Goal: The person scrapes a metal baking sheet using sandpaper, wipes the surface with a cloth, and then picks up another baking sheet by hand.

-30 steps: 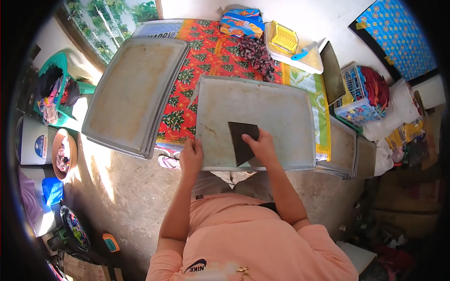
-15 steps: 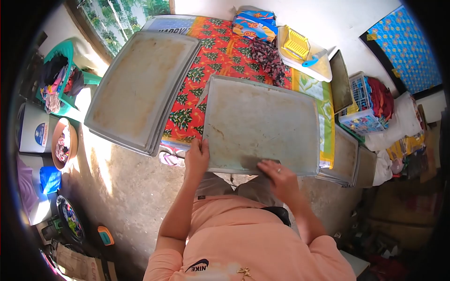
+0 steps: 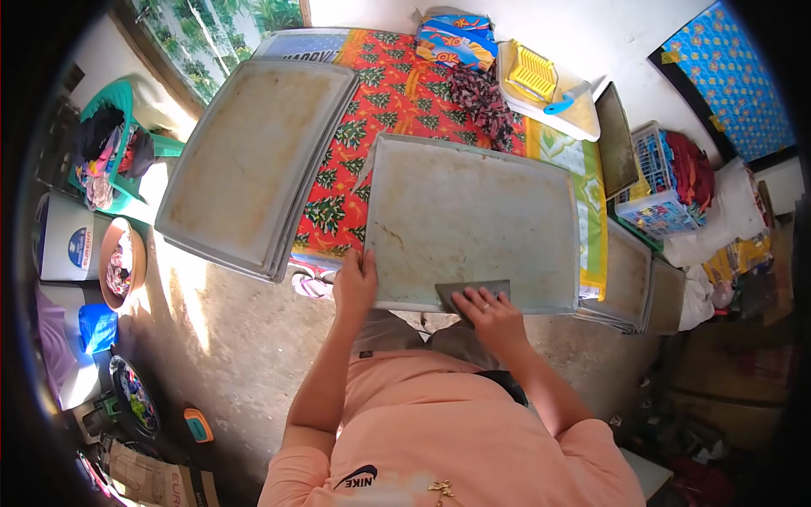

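A large greyish metal baking tray (image 3: 473, 215) with brown stains lies in front of me, at the near side of the table. My left hand (image 3: 356, 286) is closed on the tray's left edge close to its near corner, the thumb on top. Beneath my right hand (image 3: 492, 318) is a dark, flat scraper (image 3: 450, 292), pressed against the tray surface along the near rim. The fingers of that hand lie over it and partly hide it. To the left, a stack of similar trays (image 3: 253, 160) rests on the table, apart from both hands.
A red tablecloth (image 3: 397, 93) with printed trees covers the table. At the back are blue boxes (image 3: 456, 42), a crumpled cloth (image 3: 481, 101) and a white container (image 3: 574, 118) with a blue-handled knife (image 3: 566, 100). More trays (image 3: 621, 275) stand low at right, near a basket (image 3: 663, 190).
My right hand has shifted slightly left with the scraper, which is tilted up into clearer view. My left hand and the tray stay in place.
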### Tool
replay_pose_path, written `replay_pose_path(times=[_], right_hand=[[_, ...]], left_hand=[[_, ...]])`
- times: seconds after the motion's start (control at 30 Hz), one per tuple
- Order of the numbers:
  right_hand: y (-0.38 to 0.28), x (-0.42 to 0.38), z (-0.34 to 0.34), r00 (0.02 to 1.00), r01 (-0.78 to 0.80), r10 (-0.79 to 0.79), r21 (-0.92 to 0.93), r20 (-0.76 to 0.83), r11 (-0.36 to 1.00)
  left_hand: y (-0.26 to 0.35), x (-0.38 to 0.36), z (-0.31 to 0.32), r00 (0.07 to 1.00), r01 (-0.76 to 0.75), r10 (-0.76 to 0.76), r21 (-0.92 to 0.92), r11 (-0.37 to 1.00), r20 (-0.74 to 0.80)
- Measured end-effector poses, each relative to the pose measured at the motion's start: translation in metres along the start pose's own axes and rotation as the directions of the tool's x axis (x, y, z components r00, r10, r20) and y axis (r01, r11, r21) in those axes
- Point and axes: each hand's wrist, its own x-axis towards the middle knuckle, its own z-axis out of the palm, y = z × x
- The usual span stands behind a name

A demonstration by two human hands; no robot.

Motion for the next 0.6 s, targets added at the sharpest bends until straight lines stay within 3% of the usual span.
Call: replay_pose_path(times=[0.07, 0.33, 0.43, 0.53, 0.6], right_hand=[[-0.003, -0.005, 0.000, 1.000, 0.014, -0.014, 0.008, 0.015, 1.000], [0.031, 0.057, -0.001, 0.982, -0.185, 0.186, 0.044, -0.022, 0.982], [0.020, 0.038, -0.019, 0.997, -0.079, 0.076, 0.121, 0.031, 0.989], [0.009, 0.009, -0.023, 0.982, 0.156, -0.159, 0.036, 0.098, 0.987], [0.001, 0.006, -0.019, 0.967, 0.207, -0.210, 0.033, 0.142, 0.978]], left_hand=[[0.002, 0.000, -0.001, 1.000, 0.007, -0.007, -0.003, 1.000, 0.012], [0.004, 0.000, -0.003, 0.999, 0.012, -0.012, -0.001, 1.000, 0.032], [0.003, 0.002, -0.002, 1.000, -0.003, 0.004, -0.066, 0.998, 0.018], [0.003, 0.001, -0.003, 1.000, 0.010, -0.010, -0.142, 0.990, -0.001], [0.002, 0.002, -0.001, 1.000, 0.017, -0.020, -0.203, 0.979, -0.011]])
